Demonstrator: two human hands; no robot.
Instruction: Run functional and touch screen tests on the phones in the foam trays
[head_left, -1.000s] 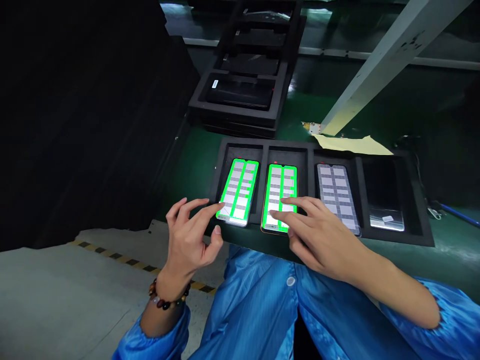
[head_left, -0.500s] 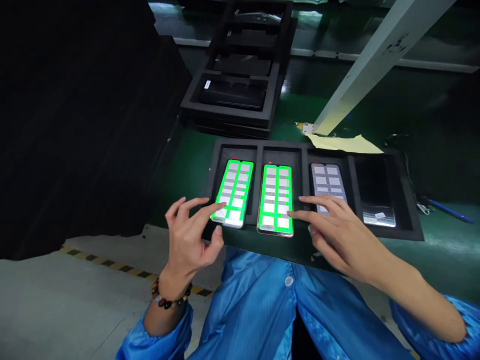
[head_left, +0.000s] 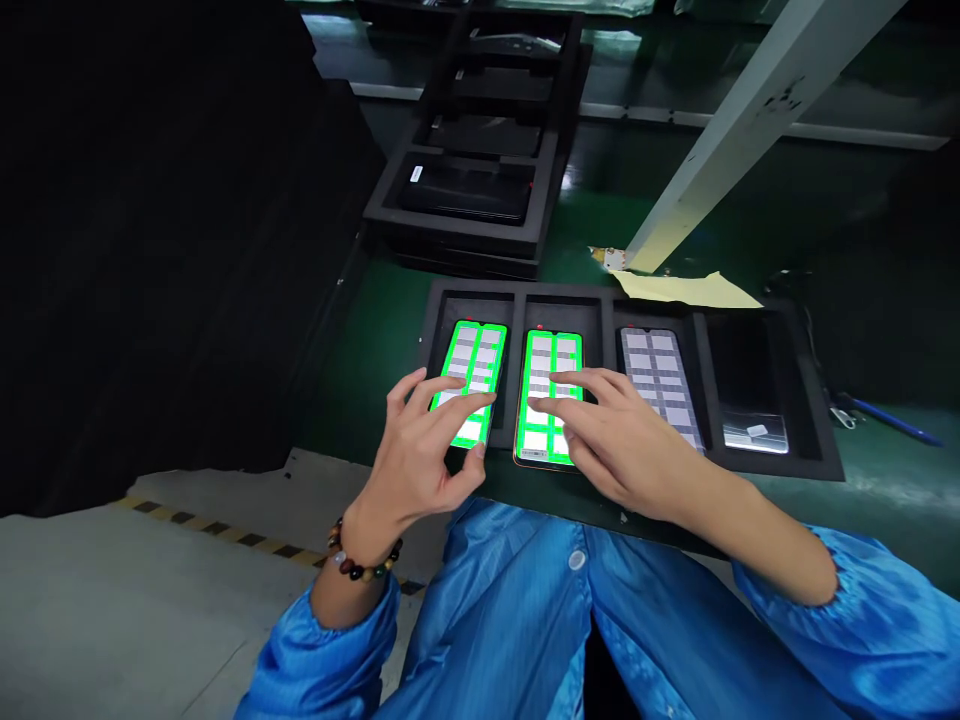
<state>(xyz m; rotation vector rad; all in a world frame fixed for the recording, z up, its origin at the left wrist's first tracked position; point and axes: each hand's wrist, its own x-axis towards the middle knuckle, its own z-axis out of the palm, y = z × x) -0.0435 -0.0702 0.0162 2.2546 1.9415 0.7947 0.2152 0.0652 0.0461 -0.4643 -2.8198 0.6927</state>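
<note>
Two smartphones with bright green and white grid screens lie face up, tilted in slots of a black foam tray (head_left: 517, 310). Over the left smartphone (head_left: 491, 345) is my left hand (head_left: 420, 455), fingers apart, its index fingertip at the screen's right side. My right hand (head_left: 637, 440) reaches across the middle smartphone (head_left: 540, 440) with fingers spread, two fingertips at its screen. Neither hand grips anything. A third smartphone (head_left: 660, 365) with a grey and white grid sits in the slot to the right. In the last slot rests a dark-screened smartphone (head_left: 754, 380).
Behind stands a stack of black foam trays (head_left: 465, 240) holding dark phones. A pale post (head_left: 720, 150) rises from the green table, with a yellow sheet (head_left: 690, 288) at its foot. A blue pen (head_left: 896, 422) lies at right. Black cloth (head_left: 165, 250) hangs at left.
My left hand has moved right across the left phone's screen. My right hand has moved left and slightly up over the middle phone, uncovering more of the third phone.
</note>
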